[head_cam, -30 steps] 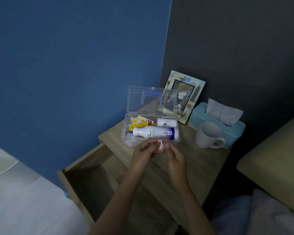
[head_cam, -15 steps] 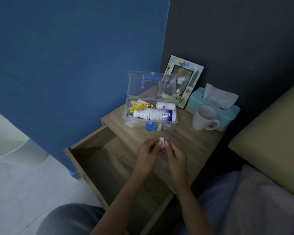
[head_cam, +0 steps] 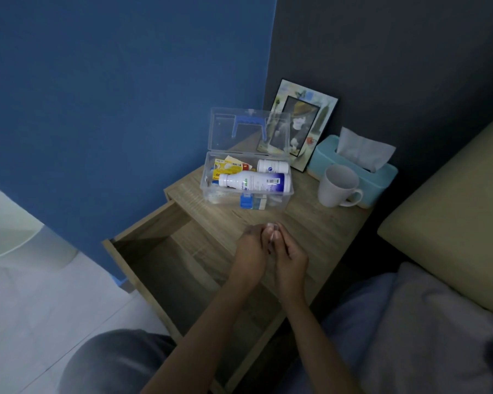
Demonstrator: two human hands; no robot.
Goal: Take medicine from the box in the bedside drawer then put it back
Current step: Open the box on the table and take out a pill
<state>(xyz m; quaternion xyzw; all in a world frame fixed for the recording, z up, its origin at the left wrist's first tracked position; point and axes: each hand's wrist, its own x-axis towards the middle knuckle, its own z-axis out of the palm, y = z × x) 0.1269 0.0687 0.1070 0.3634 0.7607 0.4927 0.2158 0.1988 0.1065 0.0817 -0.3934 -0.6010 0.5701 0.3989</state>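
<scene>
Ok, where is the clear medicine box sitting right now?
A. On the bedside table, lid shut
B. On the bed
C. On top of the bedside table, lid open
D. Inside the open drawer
C: the clear medicine box stands on the bedside table top with its lid raised, bottles inside, while the open drawer below holds no box.

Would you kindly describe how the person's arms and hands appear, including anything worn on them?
Both forearms are bare up to the frame's bottom edge: no sleeves, watch or bracelets show. The left hand and right hand wear no gloves; no rings are discernible in the dim light.
</scene>
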